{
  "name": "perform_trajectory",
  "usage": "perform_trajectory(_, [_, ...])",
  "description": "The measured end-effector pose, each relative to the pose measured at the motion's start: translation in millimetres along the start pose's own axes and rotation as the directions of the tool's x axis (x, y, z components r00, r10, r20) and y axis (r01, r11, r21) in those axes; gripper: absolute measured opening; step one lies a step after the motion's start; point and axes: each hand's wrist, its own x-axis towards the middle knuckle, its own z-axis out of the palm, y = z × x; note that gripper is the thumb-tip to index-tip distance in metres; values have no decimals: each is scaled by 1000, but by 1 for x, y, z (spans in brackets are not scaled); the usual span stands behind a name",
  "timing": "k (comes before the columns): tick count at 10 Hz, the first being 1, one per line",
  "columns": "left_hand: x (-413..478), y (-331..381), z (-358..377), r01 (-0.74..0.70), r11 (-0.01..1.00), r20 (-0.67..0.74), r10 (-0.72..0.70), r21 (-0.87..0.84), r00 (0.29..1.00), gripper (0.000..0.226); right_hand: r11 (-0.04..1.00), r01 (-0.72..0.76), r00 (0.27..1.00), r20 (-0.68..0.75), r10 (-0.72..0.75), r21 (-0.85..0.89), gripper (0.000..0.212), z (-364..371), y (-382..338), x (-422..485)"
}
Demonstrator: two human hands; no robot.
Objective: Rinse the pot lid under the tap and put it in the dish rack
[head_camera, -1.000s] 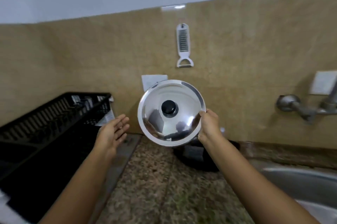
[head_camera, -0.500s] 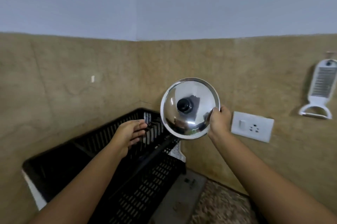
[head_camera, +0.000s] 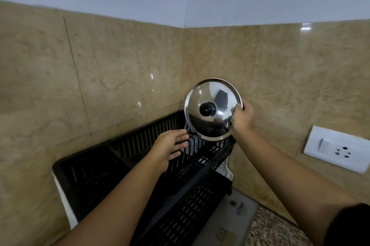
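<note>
A round steel pot lid with a black knob stands almost upright, its knob side facing me. My right hand grips its right rim. The lid's lower edge is at the far right corner of the black plastic dish rack, just over the slotted rows. My left hand hovers over the rack just left of the lid, fingers spread and holding nothing. The tap and sink are out of view.
The rack sits in the corner between two beige tiled walls. A grey mat lies on the speckled counter to the rack's right. A white switch and socket plate is on the right wall.
The view has swung left from the sink side to the corner. My right hand has carried the lid down to the rack's far corner, and my left hand has followed beside it.
</note>
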Motion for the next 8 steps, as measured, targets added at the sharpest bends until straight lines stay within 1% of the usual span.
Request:
perform_trajectory(1, [1, 0, -1, -18, 1000, -3, 18, -2, 1000, 22, 997, -79, 997, 26, 79, 26, 24, 6, 15, 3])
perform_trajectory(2, [3, 0, -2, -31, 999, -20, 31, -26, 999, 21, 988, -149, 987, 58, 147, 41, 29, 9, 21, 1])
perform_trajectory(3, [5, -2, -2, -40, 998, -49, 38, -48, 998, 22, 980, -191, 980, 72, 187, 49, 25, 10, 27, -2])
perform_trajectory(5, [6, -3, -1, -57, 998, -37, 56, -34, 998, 26, 970, -237, 966, 120, 230, 55, 23, 8, 31, -2])
perform_trajectory(7, [4, -3, -1, -73, 997, -63, 72, -20, 995, 27, 963, -254, 941, 210, 267, -86, 24, 2, 25, 0])
perform_trajectory(8, [3, -3, -3, -114, 993, -138, 112, -7, 984, 25, 967, -196, 940, 248, 233, -163, 27, -5, 23, 3])
